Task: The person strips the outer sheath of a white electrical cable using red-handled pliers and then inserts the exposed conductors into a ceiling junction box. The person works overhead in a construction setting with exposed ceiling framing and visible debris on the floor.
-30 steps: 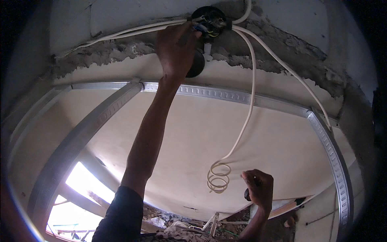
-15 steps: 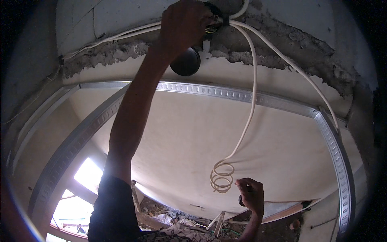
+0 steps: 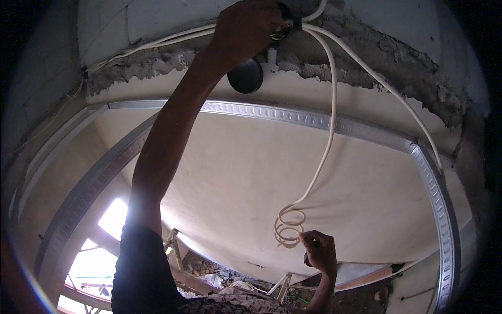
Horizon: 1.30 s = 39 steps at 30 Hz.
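High on the wall, my left hand [image 3: 246,29] reaches to a black round junction box [image 3: 285,23] with thin coloured wires showing in it. Its fingers are bent at the box's left side, and what they grip is hidden. Below that wrist is a black round cover [image 3: 246,76]. A white cable [image 3: 334,99] drops from the box and ends in a loose coil [image 3: 289,228]. Beside the coil, lower down, my right hand [image 3: 321,251] is curled closed. A small dark object [image 3: 307,259] sticks out under its fingers, too dark to name.
A metal channel frame [image 3: 282,116] curves across the view and down both sides. More white cables [image 3: 172,40] run along the broken plaster. Below lie rubble [image 3: 201,267], wooden pieces [image 3: 175,248] and a bright window opening [image 3: 94,267].
My right hand has moved slightly left, closer to the coil's edge. My left hand stays at the junction box. The whole view has shifted a little.
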Each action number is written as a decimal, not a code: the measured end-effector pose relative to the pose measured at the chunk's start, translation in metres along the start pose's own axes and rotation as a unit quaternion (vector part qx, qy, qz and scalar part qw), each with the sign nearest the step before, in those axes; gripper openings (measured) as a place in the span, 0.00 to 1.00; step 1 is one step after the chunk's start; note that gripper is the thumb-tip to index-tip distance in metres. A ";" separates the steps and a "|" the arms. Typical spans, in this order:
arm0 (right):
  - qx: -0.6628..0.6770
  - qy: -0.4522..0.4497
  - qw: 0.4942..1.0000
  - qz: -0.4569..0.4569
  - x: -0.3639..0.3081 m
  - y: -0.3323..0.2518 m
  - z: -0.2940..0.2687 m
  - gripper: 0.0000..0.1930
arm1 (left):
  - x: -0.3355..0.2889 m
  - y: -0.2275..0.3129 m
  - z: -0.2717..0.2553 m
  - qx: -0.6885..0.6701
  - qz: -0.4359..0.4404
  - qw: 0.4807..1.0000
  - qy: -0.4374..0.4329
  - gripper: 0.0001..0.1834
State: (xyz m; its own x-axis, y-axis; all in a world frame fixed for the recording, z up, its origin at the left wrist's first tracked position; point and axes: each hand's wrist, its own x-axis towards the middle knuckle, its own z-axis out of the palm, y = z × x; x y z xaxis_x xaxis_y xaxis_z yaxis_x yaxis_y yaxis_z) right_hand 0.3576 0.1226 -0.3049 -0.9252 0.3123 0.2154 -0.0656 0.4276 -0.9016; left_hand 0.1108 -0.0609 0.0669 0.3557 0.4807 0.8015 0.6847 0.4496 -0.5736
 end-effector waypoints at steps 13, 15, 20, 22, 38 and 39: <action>0.029 -0.016 0.999 0.029 -0.007 0.002 0.016 0.13 | -0.056 0.024 0.011 -0.329 -0.296 0.881 0.166 0.22; 0.024 -0.020 0.999 0.036 -0.005 0.007 0.017 0.13 | -0.059 0.021 0.019 -0.287 -0.275 0.896 0.197 0.22; 0.014 -0.028 0.999 0.027 0.001 0.011 0.019 0.13 | -0.053 0.017 0.039 -0.230 -0.344 0.880 0.232 0.23; 0.009 -0.026 0.999 0.036 0.003 0.011 0.020 0.13 | -0.046 0.017 0.041 -0.245 -0.377 0.863 0.229 0.23; 0.002 -0.029 0.999 0.036 0.033 0.025 0.019 0.13 | -0.037 -0.003 0.046 -0.223 -0.335 0.900 0.165 0.37; 0.001 -0.027 0.999 0.025 0.034 0.024 0.019 0.12 | -0.036 0.000 0.044 -0.250 -0.348 0.888 0.166 0.38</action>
State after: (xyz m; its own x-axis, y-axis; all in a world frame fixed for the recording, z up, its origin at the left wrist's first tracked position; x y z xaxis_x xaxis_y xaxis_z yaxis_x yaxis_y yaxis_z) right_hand 0.3175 0.1275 -0.3266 -0.9461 0.2873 0.1493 -0.0189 0.4113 -0.9113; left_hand 0.0695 -0.0450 0.0308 -0.1532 -0.0686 0.9858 0.9795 0.1212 0.1606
